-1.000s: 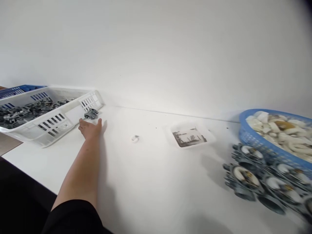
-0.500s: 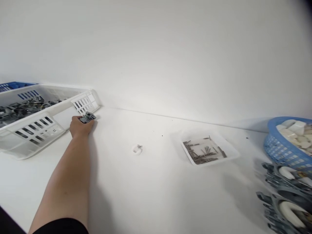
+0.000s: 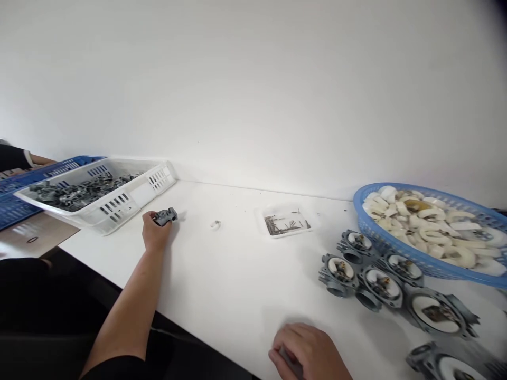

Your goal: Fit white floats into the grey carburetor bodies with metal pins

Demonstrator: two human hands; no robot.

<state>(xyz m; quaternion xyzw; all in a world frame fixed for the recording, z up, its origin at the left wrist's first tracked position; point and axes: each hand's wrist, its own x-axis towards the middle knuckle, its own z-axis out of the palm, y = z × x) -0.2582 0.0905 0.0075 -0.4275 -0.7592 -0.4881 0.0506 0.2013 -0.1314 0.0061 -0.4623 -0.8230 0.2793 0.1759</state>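
My left hand (image 3: 155, 231) is closed around a grey metal carburetor body (image 3: 165, 216), low over the table just right of the white crate. The near end of the part is hidden in my fingers. At the bottom of the view, my right hand (image 3: 307, 351) is over the table with fingers loosely curled and the thumb apart; nothing shows between them. A small white curved float (image 3: 215, 225) with a bit of metal lies between the crate and a white tray (image 3: 273, 236) of thin metal pins.
The white crate (image 3: 137, 198) holds many grey castings, with a blue crate (image 3: 16, 208) behind it. At right stands a blue basket (image 3: 358, 198) of white floats. Several carburetor bodies (image 3: 380, 285) with floats sit before it. Another person's arm (image 3: 41, 159) shows at far left.
The view has swung and drawn back, showing more of the table. My left hand has come away from the crate's side with the carburetor body. My right hand has come into view.
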